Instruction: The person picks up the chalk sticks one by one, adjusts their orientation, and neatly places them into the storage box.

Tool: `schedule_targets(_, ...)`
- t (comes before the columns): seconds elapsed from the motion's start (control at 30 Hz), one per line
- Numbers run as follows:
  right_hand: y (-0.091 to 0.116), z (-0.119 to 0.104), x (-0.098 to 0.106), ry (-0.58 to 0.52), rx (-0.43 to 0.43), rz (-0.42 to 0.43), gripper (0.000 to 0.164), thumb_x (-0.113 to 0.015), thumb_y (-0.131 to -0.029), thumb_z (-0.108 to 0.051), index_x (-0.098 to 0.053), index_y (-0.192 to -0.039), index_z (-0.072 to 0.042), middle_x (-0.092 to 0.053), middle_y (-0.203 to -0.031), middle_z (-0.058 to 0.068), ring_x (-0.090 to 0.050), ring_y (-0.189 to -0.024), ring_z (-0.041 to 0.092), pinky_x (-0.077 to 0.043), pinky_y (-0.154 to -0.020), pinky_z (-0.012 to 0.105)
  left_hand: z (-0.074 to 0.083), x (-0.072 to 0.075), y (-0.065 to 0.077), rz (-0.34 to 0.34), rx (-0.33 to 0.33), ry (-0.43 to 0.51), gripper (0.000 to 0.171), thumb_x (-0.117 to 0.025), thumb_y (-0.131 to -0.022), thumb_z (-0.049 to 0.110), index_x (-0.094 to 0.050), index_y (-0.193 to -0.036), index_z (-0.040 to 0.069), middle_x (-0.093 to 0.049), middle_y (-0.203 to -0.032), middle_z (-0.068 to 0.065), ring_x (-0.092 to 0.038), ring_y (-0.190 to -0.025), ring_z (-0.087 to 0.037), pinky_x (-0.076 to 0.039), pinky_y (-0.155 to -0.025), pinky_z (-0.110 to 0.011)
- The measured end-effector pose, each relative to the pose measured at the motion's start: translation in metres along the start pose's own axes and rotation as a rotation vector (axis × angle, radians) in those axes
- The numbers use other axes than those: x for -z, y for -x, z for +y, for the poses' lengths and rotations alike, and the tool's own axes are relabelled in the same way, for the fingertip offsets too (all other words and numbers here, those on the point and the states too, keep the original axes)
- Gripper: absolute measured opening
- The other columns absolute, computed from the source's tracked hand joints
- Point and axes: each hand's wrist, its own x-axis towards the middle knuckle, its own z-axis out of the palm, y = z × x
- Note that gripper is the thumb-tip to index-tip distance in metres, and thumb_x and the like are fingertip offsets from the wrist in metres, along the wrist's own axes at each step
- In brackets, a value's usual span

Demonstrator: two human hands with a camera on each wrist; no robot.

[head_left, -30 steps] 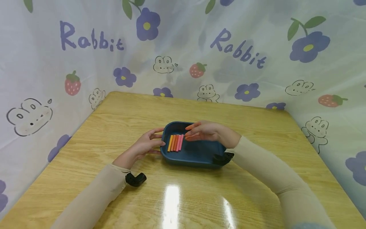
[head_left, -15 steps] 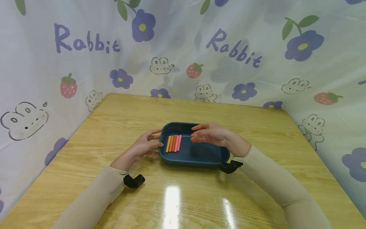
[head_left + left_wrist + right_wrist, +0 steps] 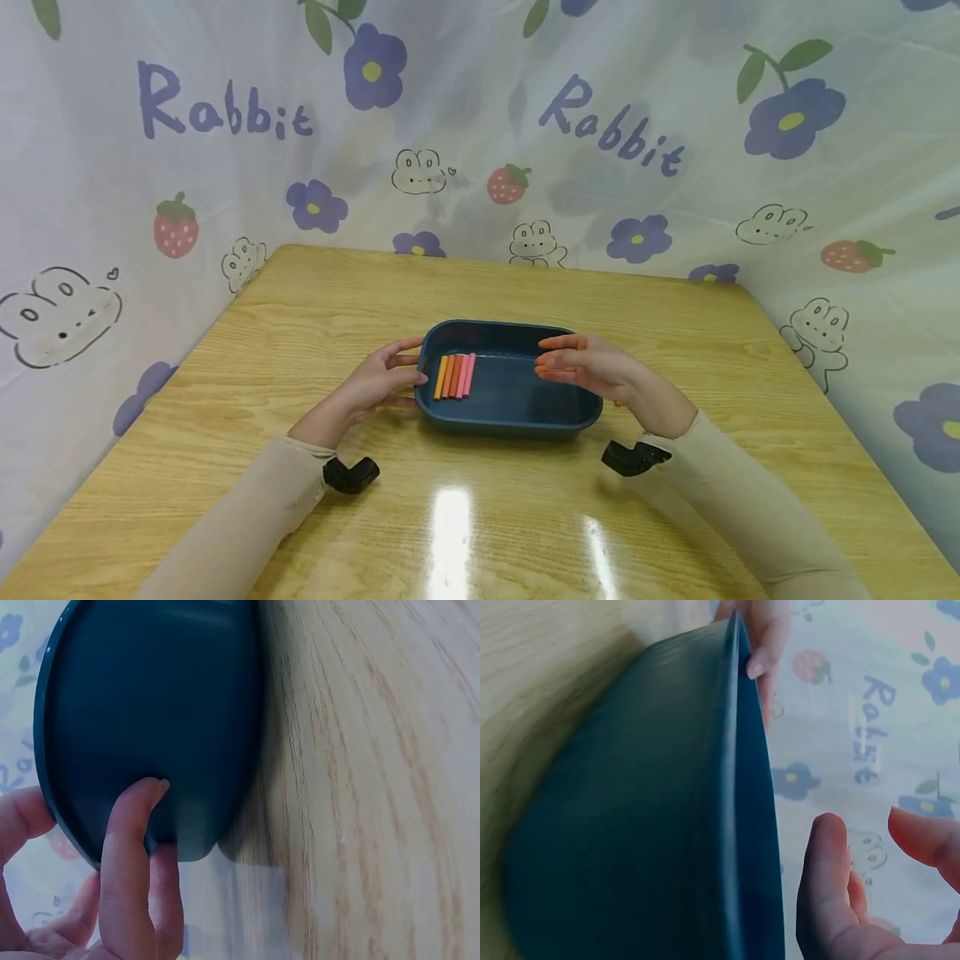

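Note:
A dark blue, round-cornered tray (image 3: 510, 429) sits on the table. At its left end my left hand (image 3: 371, 387) holds it, the thumb over the rim. In the left wrist view, fingers (image 3: 126, 862) of that hand lie against the outer wall. Inside, a row of slim coloured sticks (image 3: 453, 377), yellow through orange to pink, lies at the left; their exact kind cannot be told. Over the tray's right end hovers my right hand (image 3: 600, 367), with nothing in its loosely bent fingers. The right wrist view shows this hand (image 3: 855, 915) apart from the tray wall (image 3: 630, 810).
The wooden table (image 3: 337, 292) extends on all sides of the tray. Behind it hangs a white cloth (image 3: 465, 100) printed with flowers, strawberries and rabbits. A black wrist device (image 3: 633, 458) sticks out from the right sleeve, and another such device (image 3: 351, 475) from the left.
My right hand has drawn back to the right, from beside the sticks to the tray's right end. The left hand stays on the tray, and the sticks lie as before.

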Motion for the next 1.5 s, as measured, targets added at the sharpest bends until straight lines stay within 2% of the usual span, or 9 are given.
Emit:
schedule_targets(0.33,0.023,0.009,0.022,-0.032,0.018,0.055,0.053,-0.044,-0.096,0.002,-0.016,-0.139,0.015,-0.056,-0.107,0.009,-0.060,-0.100,0.017,-0.044,-0.096,0.031,-0.001,0.001,-0.001,0.006,0.005,0.000,0.065,-0.056,-0.090,0.000,-0.027,-0.147,0.011,-0.033,-0.140,-0.024,-0.058,-0.101,-0.031,-0.054,-0.075,-0.044)
schedule_targets(0.57,0.039,0.011,0.034,-0.104,0.002,0.107,0.044,-0.047,-0.095,0.002,-0.027,-0.133,0.011,-0.058,-0.104,0.010,-0.062,-0.097,0.018,-0.046,-0.092,0.029,-0.001,0.000,-0.001,0.007,0.009,-0.001,0.064,-0.056,-0.090,0.000,-0.028,-0.146,0.011,-0.033,-0.140,-0.024,-0.056,-0.106,-0.036,-0.054,-0.076,-0.044)
schedule_targets(0.67,0.045,0.012,0.040,-0.096,0.005,0.126,0.051,-0.048,-0.095,0.001,-0.022,-0.136,0.012,-0.053,-0.113,0.015,-0.061,-0.099,0.017,-0.045,-0.093,0.030,0.000,0.000,0.000,0.003,0.004,-0.001,0.064,-0.056,-0.090,0.000,-0.027,-0.147,0.011,-0.033,-0.140,-0.025,-0.056,-0.106,-0.037,-0.054,-0.075,-0.044)
schedule_targets(0.8,0.052,0.015,0.048,-0.028,0.010,0.133,0.065,-0.050,-0.096,-0.004,-0.008,-0.142,0.013,-0.032,-0.136,0.031,-0.055,-0.110,0.017,-0.041,-0.098,0.031,0.001,0.000,0.000,0.004,0.005,0.000,0.064,-0.056,-0.091,0.001,-0.026,-0.147,0.011,-0.032,-0.140,-0.025,-0.056,-0.106,-0.036,-0.054,-0.075,-0.044)
schedule_targets(0.9,0.055,0.019,0.055,0.018,0.016,0.136,0.068,-0.049,-0.096,-0.008,-0.004,-0.143,0.013,-0.038,-0.134,0.025,-0.052,-0.112,0.014,-0.040,-0.099,0.029,0.001,0.000,0.000,0.009,0.012,-0.001,0.064,-0.055,-0.091,0.001,-0.026,-0.147,0.011,-0.032,-0.141,-0.025,-0.055,-0.108,-0.037,-0.054,-0.076,-0.044)
schedule_targets(0.97,0.056,0.021,0.060,0.027,0.016,0.146,0.069,-0.049,-0.097,-0.009,-0.004,-0.143,0.013,-0.049,-0.124,0.012,-0.053,-0.110,0.012,-0.041,-0.098,0.028,0.002,-0.001,0.001,0.013,0.017,-0.001,0.064,-0.055,-0.091,0.001,-0.027,-0.147,0.011,-0.032,-0.141,-0.025,-0.054,-0.109,-0.038,-0.054,-0.076,-0.044)
schedule_targets(1.03,0.057,0.024,0.066,0.023,0.012,0.163,0.068,-0.049,-0.097,-0.009,-0.004,-0.143,0.013,-0.053,-0.116,0.001,-0.054,-0.110,0.010,-0.042,-0.097,0.027,0.002,-0.001,0.001,0.015,0.019,0.000,0.064,-0.055,-0.091,0.001,-0.027,-0.147,0.011,-0.032,-0.141,-0.024,-0.054,-0.109,-0.039,-0.054,-0.076,-0.044)
schedule_targets(1.27,0.058,0.032,0.079,0.042,-0.003,0.250,0.070,-0.053,-0.095,-0.010,-0.007,-0.143,0.014,-0.056,-0.113,-0.002,-0.056,-0.103,0.007,-0.044,-0.094,0.026,0.002,-0.001,0.001,0.009,0.011,0.002,0.064,-0.056,-0.091,0.001,-0.027,-0.147,0.011,-0.032,-0.141,-0.024,-0.054,-0.108,-0.038,-0.053,-0.077,-0.045)
schedule_targets(1.5,0.055,0.041,0.092,0.119,-0.031,0.321,0.065,-0.049,-0.096,-0.008,-0.008,-0.143,0.013,-0.053,-0.115,0.005,-0.058,-0.095,0.005,-0.046,-0.090,0.026,0.000,-0.001,0.000,0.023,0.018,0.002,0.064,-0.056,-0.090,0.001,-0.028,-0.146,0.012,-0.033,-0.140,-0.023,-0.055,-0.107,-0.038,-0.054,-0.076,-0.045)
